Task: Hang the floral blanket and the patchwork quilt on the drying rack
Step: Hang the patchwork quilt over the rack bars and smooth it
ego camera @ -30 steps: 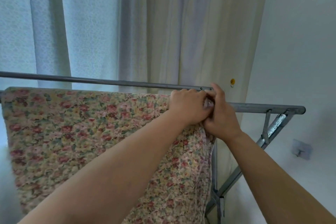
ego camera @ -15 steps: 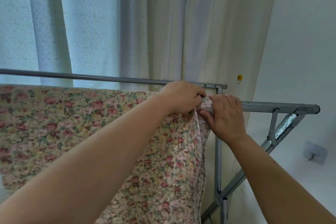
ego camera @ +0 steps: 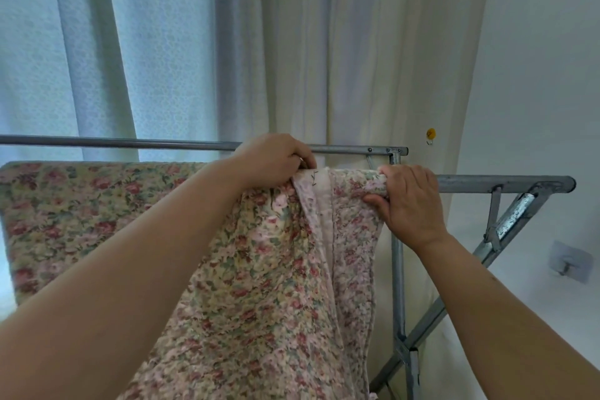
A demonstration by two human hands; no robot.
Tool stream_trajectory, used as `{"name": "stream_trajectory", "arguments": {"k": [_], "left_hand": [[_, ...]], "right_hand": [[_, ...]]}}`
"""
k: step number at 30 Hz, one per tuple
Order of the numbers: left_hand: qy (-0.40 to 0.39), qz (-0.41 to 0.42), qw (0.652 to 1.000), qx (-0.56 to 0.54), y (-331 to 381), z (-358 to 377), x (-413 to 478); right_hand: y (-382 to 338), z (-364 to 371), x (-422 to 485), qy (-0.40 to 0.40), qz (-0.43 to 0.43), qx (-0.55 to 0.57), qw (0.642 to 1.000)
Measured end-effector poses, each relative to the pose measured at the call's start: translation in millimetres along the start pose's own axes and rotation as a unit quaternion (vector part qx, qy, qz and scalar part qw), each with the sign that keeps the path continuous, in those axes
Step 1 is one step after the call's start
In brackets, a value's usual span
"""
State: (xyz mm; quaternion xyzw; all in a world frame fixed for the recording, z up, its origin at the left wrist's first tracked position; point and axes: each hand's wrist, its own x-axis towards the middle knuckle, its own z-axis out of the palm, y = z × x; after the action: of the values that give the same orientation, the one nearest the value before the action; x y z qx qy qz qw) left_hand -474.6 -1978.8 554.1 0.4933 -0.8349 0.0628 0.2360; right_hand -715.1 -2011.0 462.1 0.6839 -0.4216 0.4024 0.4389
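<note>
Floral blanket [ego camera: 168,237] draped over drying rack [ego camera: 506,179] near rail. Left hand [ego camera: 274,161] grips bunched top edge; right hand [ego camera: 409,201] pinches right corner on rail. Best spread corner rightward, flattening fold. Patchwork quilt unseen.

Drying rack [ego camera: 397,269] with open room at its right end.
The near rail [ego camera: 506,183] lies bare right of the floral blanket [ego camera: 97,214]; a narrow gap separates it from the far rail [ego camera: 130,142], curtains [ego camera: 324,58] close behind.
</note>
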Motion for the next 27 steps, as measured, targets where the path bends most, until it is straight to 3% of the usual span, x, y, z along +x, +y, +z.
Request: {"name": "stream_trajectory", "arguments": {"k": [7,12,16,27], "left_hand": [[-0.031,-0.025,0.986,0.161,9.9,14.5,-3.0],[-0.010,-0.039,0.988,0.148,14.1,14.3,-5.2],[0.012,-0.042,0.994,0.101,19.4,14.8,-6.4],[-0.015,-0.063,0.995,0.080,7.6,3.9,-12.1]], "right_hand": [[-7.4,-7.8,-0.9,-0.040,0.048,0.028,0.998],[-46.6,-15.7,24.9,0.012,0.070,0.020,0.997],[-84.7,-11.4,55.7,-0.037,0.096,0.074,0.992],[-82.5,-2.6,54.7,-0.008,0.046,0.059,0.997]]}}
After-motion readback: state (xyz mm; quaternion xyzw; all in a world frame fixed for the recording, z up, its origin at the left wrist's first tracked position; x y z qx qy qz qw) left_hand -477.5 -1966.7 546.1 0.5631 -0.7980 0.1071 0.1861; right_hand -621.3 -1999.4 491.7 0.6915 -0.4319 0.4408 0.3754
